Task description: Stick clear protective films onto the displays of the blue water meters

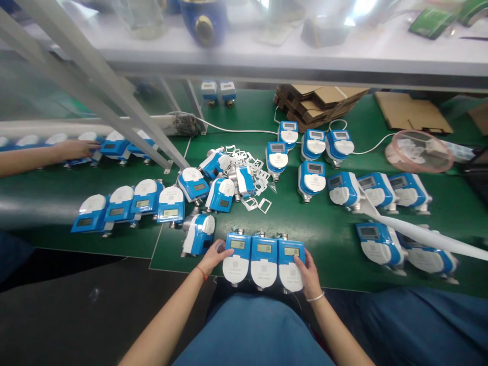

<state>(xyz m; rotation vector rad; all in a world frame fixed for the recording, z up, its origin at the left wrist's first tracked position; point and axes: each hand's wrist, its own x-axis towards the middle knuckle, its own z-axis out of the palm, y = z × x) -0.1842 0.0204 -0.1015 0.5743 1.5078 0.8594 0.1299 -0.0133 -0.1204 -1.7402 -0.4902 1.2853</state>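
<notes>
Now, three blue-and-white meters stand side by side in one row at the near edge of the green table (274, 221), w/ displays toward the far side and white lids toward the person. The L hand (214, 258) is closed on the outer side of the L meter (236, 267), thumb on its front near the display. The R hand (308, 274) is closed likewise on the outer side of the R meter (291, 269), so the mid meter (264, 264) sits btwn the two, w/o any finger on it. The digits on the displays are too small to read surely. The L wrist has a red string (202, 273), the R wrist a light bangle (315, 297). Just beyond the L hand, a tilted meter (203, 235) lies on the table, and farther there is a pile of white frames (260, 179) w/ more meters around. On the left side, four meters (122, 204) make a slanting row; behind them a co-worker's hand (78, 149) touches another row. On the right side, a blurred white strip (430, 235) passes over some meters, near a pink tub (438, 165). At the back, folded cardboard (331, 95) is stacked under the shelf (263, 58).
</notes>
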